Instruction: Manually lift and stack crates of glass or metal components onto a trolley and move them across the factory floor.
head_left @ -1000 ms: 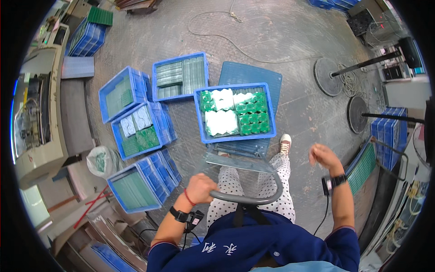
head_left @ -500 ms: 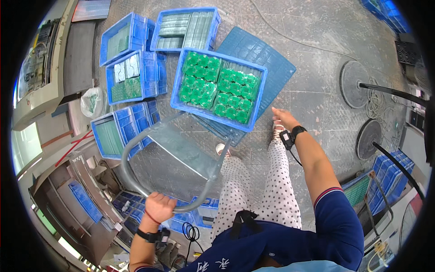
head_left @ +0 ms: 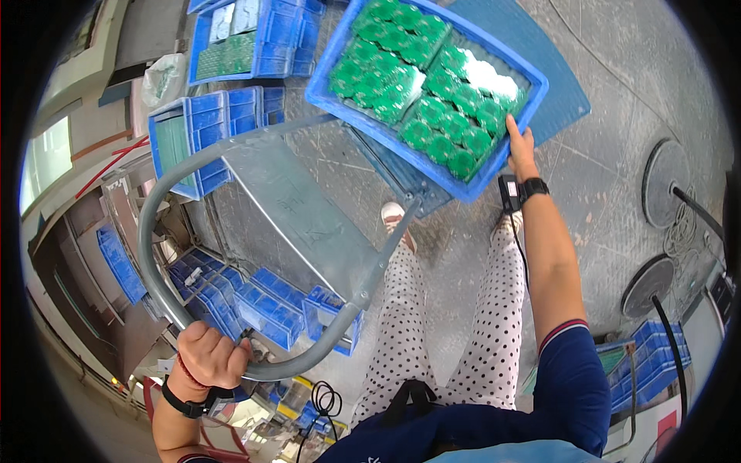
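My left hand is closed around the curved grey metal handle of a flat blue cart. On the cart's platform sits a blue plastic crate, turned at an angle and filled with rows of green circuit boards. At the crate's right side my right hand grips the rim, one digit over the inner edge; its other fingers are partly hidden. A grey panel spans the handle's frame.
More blue crates with boards stand at the left, beside a white plastic bag. Further blue crates lie near the handle's lower end. Round black bases with poles and coiled cable stand on the right.
My right hand has reached from free air to the crate's rim. My left hand has pulled the handle left and nearer, and the cart with its crate appears closer and turned clockwise.
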The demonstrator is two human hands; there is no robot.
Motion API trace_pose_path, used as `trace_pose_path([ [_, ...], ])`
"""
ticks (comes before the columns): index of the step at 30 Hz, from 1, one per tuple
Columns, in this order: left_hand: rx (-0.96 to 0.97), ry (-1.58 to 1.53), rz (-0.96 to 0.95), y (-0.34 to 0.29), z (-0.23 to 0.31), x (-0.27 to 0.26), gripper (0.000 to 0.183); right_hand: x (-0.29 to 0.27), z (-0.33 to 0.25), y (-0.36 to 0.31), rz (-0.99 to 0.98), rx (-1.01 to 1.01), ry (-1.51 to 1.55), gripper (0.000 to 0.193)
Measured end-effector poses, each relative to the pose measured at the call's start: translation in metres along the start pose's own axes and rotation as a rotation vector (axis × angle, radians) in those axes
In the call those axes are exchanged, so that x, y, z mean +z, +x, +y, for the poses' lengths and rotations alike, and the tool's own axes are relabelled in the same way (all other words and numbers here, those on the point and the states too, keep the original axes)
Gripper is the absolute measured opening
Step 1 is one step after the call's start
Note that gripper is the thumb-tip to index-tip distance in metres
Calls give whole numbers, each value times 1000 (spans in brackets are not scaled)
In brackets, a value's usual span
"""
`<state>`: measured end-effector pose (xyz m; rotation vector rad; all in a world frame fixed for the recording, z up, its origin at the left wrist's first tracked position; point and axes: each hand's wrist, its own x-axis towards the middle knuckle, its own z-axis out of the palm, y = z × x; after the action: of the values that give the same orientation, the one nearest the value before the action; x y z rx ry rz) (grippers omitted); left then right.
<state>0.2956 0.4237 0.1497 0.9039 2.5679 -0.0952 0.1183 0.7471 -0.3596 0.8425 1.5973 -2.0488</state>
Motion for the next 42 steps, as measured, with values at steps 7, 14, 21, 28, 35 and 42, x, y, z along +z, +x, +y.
trace_pose_path([
  [7, 13, -16, 12, 20, 2, -12, 25, 14, 45, -81, -56, -12, 229, 49],
  [14, 100, -25, 20, 18, 20, -7, 24, -24, 64, -114, -54, 179, 334, 46],
  [21, 39, -75, 92, -20, 34, 4, 18, -39, 46, -104, -29, 220, 204, 44],
  [28, 112, -69, 225, 14, 25, 3, 30, -22, 72, -144, 158, 135, 211, 45],
  [35, 121, -47, 190, 17, 26, -5, 30, -21, 58, -141, 105, 388, 71, 47],
  [42, 143, -187, 323, 33, 24, -1, 13, -76, 38, -150, 57, 49, -619, 46],
])
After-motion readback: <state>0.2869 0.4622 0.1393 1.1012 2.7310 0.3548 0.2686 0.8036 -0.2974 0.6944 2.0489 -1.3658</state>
